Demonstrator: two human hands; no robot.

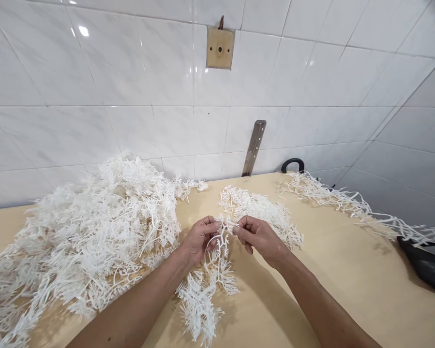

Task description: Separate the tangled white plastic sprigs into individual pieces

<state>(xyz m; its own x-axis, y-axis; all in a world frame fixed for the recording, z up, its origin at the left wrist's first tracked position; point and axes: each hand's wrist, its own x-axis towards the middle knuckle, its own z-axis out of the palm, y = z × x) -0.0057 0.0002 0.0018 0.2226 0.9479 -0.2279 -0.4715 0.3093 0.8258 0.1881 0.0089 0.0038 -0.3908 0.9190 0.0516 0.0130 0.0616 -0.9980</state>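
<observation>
My left hand [202, 238] pinches a white branching plastic sprig [222, 241] near its upper end, and the rest of it hangs down over the table. From the other side, my right hand [255, 233] has its thumb and forefinger closed on the tip of the same sprig. More feathery white tufts [201, 304] lie below my hands, close to my left forearm; whether they join the held sprig I cannot tell. Just behind my right hand is a low heap of small white pieces [262, 210].
A large pile of white sprigs [130, 217] covers the left side of the tan table [348, 270]. Bare white stems [333, 198] stretch along the right edge, near a black object [427, 266] and a black handle [292, 164]. A metal strip [254, 147] leans against the tiled wall.
</observation>
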